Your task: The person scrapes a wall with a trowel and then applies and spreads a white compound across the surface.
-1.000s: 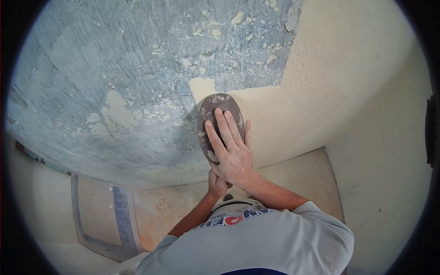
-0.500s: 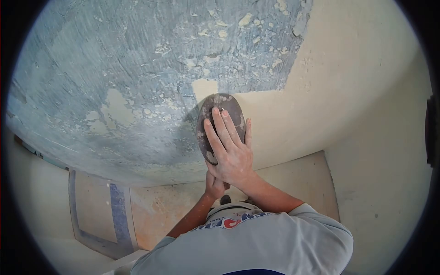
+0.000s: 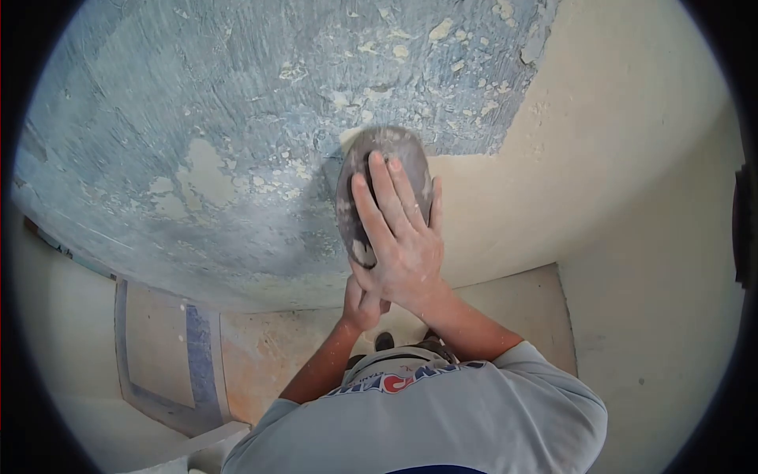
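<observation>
A dark oval tool with pale smears lies against the wall where the rough blue-grey surface meets the smooth cream coating. My right hand rests spread over the tool, its dusty fingers pointing up along it. Below it, my left hand is closed near the tool's lower end. What the left hand grips is mostly hidden behind the right hand and wrist. A small cream patch shows at the tool's upper left edge.
The floor lies below the wall. At the lower left is a recessed panel with a blue border, near a pale ledge. A side wall stands at the right, with a dark object at the edge.
Both hands and the oval tool have moved up the wall. The tool now covers most of the cream patch that was above it.
</observation>
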Tool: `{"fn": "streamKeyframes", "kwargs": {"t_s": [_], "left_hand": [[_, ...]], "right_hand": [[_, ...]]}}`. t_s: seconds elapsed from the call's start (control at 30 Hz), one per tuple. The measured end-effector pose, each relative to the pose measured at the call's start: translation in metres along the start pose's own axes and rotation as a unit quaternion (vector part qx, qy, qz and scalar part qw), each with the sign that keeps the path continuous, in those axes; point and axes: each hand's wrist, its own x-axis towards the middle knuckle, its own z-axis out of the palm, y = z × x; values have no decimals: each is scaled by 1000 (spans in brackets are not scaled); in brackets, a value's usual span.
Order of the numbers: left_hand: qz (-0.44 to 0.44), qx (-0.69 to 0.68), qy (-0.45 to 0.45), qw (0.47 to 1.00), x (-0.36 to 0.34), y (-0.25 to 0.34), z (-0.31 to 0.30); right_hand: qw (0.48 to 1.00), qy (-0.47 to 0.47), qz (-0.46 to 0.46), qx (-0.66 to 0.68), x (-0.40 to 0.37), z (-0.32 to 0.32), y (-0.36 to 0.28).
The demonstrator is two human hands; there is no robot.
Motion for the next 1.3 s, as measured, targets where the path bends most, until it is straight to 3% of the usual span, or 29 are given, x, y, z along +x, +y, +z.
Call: {"fn": "streamKeyframes", "kwargs": {"t_s": [0.07, 0.2, 0.37, 0.43, 0.53, 0.57, 0.6, 0.67, 0.83, 1.0, 1.1, 1.17, 1.3], "left_hand": [[-25, 17, -14, 999, 2, -4, -7], [8, 81, 19, 997, -8, 4, 6], [-66, -3, -20, 998, -3, 0, -7], [-10, 39, 20, 999, -8, 4, 4], [-19, 7, 59, 998, -10, 33, 22], [46, 118, 13, 992, -4, 23, 13], [38, 117, 14, 992, -2, 15, 4], [-78, 6, -17, 997, 0, 7, -7], [8, 59, 3, 998, -12, 13, 11], [-38, -3, -10, 999, -4, 13, 7], [35, 82, 19, 996, -8, 19, 12], [-64, 5, -27, 998, -13, 23, 7], [-21, -23, 35, 999, 3, 11, 5]], "right_hand": [[1000, 1, 0, -4, -4, 5, -1], [999, -21, 4, -34, -23, 24, 7], [1000, -2, 0, -5, -4, 7, 1], [1000, -16, 0, -21, -15, 15, 3], [999, -10, 0, -30, -18, 20, 2], [1000, -3, -5, -19, -12, 14, 2], [1000, 3, -8, -7, -4, 6, -1], [1000, 7, -11, -8, -2, 3, -2], [999, 7, -15, -42, -17, 17, -1], [1000, -11, -8, -15, -1, 0, -4], [999, -1, -18, -47, -22, 23, 5], [999, 5, -18, -37, -20, 21, 6], [1000, 3, -17, -12, 1, -2, -3]]}}
